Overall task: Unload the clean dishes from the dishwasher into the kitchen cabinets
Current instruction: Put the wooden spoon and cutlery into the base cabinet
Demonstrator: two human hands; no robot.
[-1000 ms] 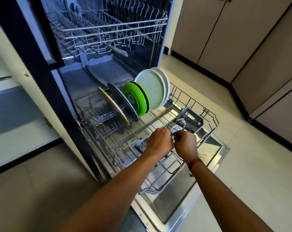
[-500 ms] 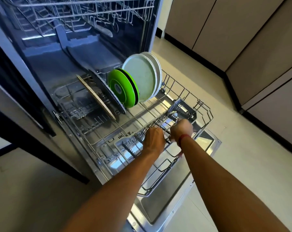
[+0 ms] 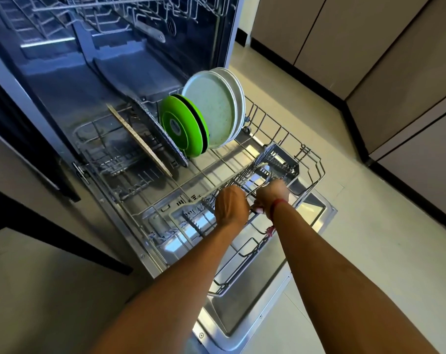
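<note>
The dishwasher's lower rack [image 3: 316, 172] is pulled out over the open door [image 3: 244, 320]. Upright in it stand pale plates [image 3: 213, 111], green plates [image 3: 181, 127], a dark patterned plate [image 3: 156, 131] and a tan plate [image 3: 137, 141]. A grey cutlery basket [image 3: 283, 162] with metal cutlery [image 3: 259, 171] lies at the rack's front right. My left hand [image 3: 230, 205] is curled over the basket's near end; what its fingers hold is hidden. My right hand [image 3: 270, 195] grips cutlery handles beside it.
The empty upper rack [image 3: 129, 11] hangs inside the dishwasher tub. Beige cabinet doors [image 3: 385, 60] with a black plinth run along the right. A pale tiled floor [image 3: 370, 226] lies to the right of the door, and a dark panel edge [image 3: 63, 233] crosses the left.
The view has tilted down and closer to the rack. Both hands have stayed at the cutlery basket, my right hand shifting slightly toward the far end.
</note>
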